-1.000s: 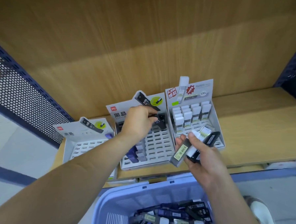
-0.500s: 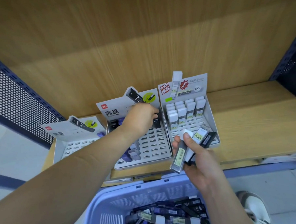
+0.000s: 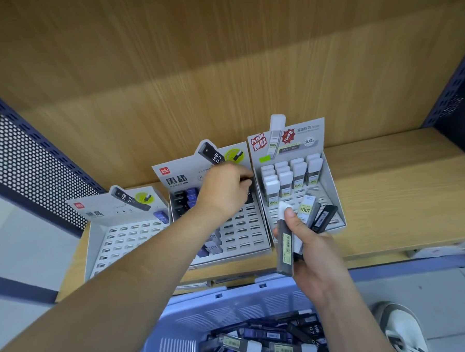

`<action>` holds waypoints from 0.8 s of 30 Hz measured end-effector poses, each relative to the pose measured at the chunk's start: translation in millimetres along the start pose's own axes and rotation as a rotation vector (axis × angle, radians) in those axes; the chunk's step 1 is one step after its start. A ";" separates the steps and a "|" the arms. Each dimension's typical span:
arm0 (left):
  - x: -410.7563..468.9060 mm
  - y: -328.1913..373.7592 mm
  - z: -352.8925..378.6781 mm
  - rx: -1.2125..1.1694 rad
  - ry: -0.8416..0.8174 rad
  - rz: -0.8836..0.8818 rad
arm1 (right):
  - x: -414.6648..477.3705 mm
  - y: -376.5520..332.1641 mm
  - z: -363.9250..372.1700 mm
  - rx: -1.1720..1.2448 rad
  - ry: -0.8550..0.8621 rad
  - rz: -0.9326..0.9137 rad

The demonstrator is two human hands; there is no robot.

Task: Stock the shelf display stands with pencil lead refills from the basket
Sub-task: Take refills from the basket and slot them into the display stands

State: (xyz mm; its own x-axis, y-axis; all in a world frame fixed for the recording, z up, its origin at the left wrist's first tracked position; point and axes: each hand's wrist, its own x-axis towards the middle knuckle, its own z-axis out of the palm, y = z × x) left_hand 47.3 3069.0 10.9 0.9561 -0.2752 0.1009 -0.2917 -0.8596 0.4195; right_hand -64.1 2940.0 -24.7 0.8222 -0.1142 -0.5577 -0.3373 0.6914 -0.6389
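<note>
Wooden shelf (image 3: 388,194); left fingers (image 3: 240,175) round one refill (image 3: 250,178); right fingers (image 3: 291,216) round refill bundle (image 3: 284,249)

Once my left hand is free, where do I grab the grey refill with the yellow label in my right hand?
Take the grey refill by its lower end, coming from the left and below. That end hangs free under the right hand; the thumb holds its upper part, and the other refills fan out on its right.
</note>
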 end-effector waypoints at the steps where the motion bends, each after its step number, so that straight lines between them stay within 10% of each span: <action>1: -7.4 7.3 -5.2 -0.226 -0.083 -0.076 | 0.4 0.5 0.3 -0.001 -0.011 0.006; 5: -36.8 22.0 -18.7 -0.765 -0.495 -0.188 | -1.4 2.3 2.1 0.006 -0.088 -0.005; 18: -32.8 18.5 -36.1 -0.706 -0.007 -0.264 | -9.2 -16.3 -0.3 -0.117 -0.285 0.053; 24: -21.4 18.5 -42.8 -0.762 -0.235 -0.297 | -9.1 -19.3 -8.6 -0.216 -0.266 -0.041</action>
State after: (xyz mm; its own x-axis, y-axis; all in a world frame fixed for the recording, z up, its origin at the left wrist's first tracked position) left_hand 22.6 3077.3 55.1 0.9346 -0.2386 -0.2640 0.1500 -0.4085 0.9003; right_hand -69.0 2921.5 -11.8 0.9182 0.0704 -0.3898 -0.3673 0.5199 -0.7712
